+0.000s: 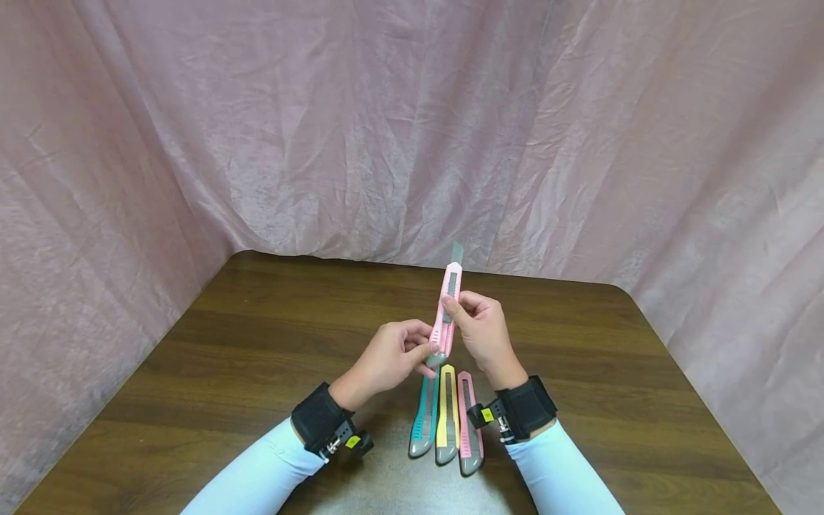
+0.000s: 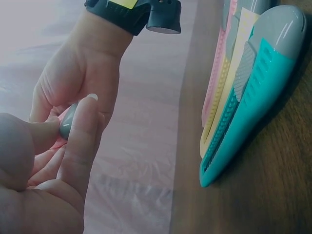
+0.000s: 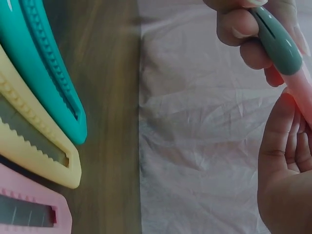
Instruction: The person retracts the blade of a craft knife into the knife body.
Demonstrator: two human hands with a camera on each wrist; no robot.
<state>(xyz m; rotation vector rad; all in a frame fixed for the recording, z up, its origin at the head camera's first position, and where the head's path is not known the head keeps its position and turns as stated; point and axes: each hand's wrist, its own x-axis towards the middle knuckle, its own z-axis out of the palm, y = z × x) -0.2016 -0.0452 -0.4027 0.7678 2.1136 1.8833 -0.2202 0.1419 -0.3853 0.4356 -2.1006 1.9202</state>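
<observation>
A pink box cutter (image 1: 445, 309) with a grey end cap is held up above the table, its blade sticking out at the top. My left hand (image 1: 398, 353) pinches it near the grey end between thumb and fingers. Higher on the body, my right hand (image 1: 481, 330) grips it with the thumb on its front face. In the left wrist view, the grey end cap (image 2: 68, 122) shows between the fingers; most of the body is hidden there. The right wrist view shows the grey cap (image 3: 278, 41) and part of the pink body beside both hands.
Just below my hands, a teal cutter (image 1: 425, 415), a yellow cutter (image 1: 447, 418) and another pink cutter (image 1: 471, 425) lie side by side on the brown wooden table (image 1: 257, 357). A pink curtain (image 1: 386, 129) hangs behind the table and at its sides.
</observation>
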